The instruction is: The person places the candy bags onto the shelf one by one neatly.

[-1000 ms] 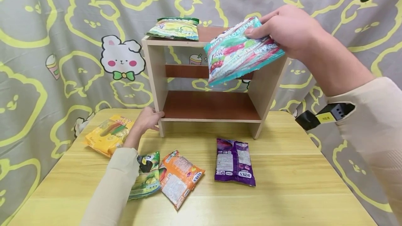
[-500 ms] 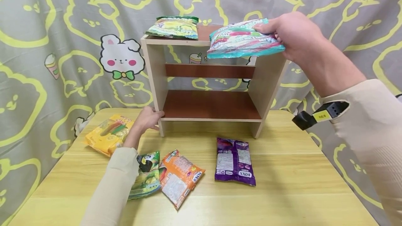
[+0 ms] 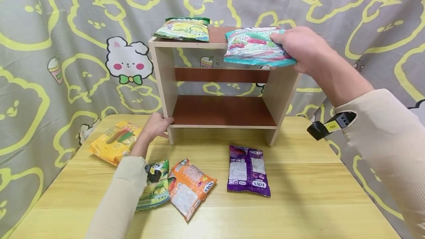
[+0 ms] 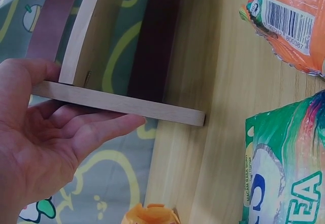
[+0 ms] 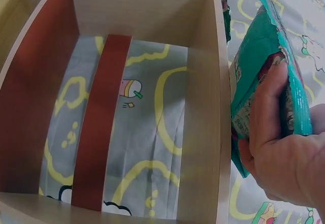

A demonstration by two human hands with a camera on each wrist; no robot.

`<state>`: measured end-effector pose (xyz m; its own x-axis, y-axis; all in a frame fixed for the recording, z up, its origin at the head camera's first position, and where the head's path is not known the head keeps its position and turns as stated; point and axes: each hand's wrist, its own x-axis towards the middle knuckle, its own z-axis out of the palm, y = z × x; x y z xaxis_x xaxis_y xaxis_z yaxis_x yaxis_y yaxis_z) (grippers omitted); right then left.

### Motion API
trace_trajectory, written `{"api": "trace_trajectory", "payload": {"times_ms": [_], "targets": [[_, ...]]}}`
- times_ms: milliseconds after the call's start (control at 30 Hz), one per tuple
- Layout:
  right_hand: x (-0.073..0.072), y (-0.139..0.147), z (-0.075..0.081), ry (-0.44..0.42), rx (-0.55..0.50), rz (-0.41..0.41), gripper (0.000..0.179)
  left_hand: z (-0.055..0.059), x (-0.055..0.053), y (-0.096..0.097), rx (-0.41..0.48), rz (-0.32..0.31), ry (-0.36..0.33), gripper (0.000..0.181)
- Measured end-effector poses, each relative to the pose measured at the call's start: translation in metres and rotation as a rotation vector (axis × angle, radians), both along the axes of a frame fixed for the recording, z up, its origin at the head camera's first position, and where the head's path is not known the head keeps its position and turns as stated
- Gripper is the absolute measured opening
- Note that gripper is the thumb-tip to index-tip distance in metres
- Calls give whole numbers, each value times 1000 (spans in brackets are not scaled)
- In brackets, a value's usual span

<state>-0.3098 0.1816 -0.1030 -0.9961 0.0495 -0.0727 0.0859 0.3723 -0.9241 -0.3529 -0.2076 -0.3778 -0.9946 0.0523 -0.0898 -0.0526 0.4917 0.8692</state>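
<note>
My right hand point(image 3: 303, 49) pinches a teal candy bag point(image 3: 257, 49), thumb on its printed face. The bag overlaps the right front edge of the small wooden shelf point(image 3: 220, 126); in the right wrist view its underside lies close along the top board. My left hand point(image 3: 157, 125) holds the shelf's left side panel point(image 4: 122, 102) low down, thumb on the inner side and fingers along the outer. On the top board's left half lies a green-and-yellow candy bag point(image 3: 184, 29).
On the table point(image 3: 299, 194) lie a yellow bag point(image 3: 116, 141), a green bag point(image 3: 156, 191), an orange bag point(image 3: 190, 187) and a purple bag point(image 3: 247, 170). The left forearm partly covers the yellow and green ones. A patterned curtain point(image 3: 83, 21) hangs behind the shelf.
The right hand has moved the teal bag closer to the top board, turning it from a steep tilt to a flatter lie. The left hand keeps its place on the side panel.
</note>
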Motion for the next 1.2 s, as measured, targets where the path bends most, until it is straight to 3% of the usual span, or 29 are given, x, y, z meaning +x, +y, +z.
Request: {"api": "trace_trajectory", "payload": {"times_ms": [133,267,367,500,600,667,800,967,1067,1200], "targets": [[0,0,-1,1,-23,10,58,0,-1,0,5,3,-3,42],[-2,3,-2,-11,-289,66,64,-1,0,0,7,6,-8,36],[-3,8,-1,-22,-521,169,67,-1,0,0,6,6,-11,37],[-1,13,1,-19,-586,238,85,-1,0,1,5,3,-9,42],[1,13,2,-2,-490,233,101,-2,-1,0,7,4,-9,44],[2,13,1,17,-396,234,102,-2,-1,0,10,2,-9,47],[10,10,-2,103,-55,180,99,-1,-1,1,15,-2,-9,50],[19,3,-8,267,368,-2,91,1,1,2,15,0,-6,49],[19,-5,-17,382,515,-91,82,1,1,2,13,2,-2,47],[13,-13,-31,570,592,-140,70,0,0,2,12,2,-3,46]]}}
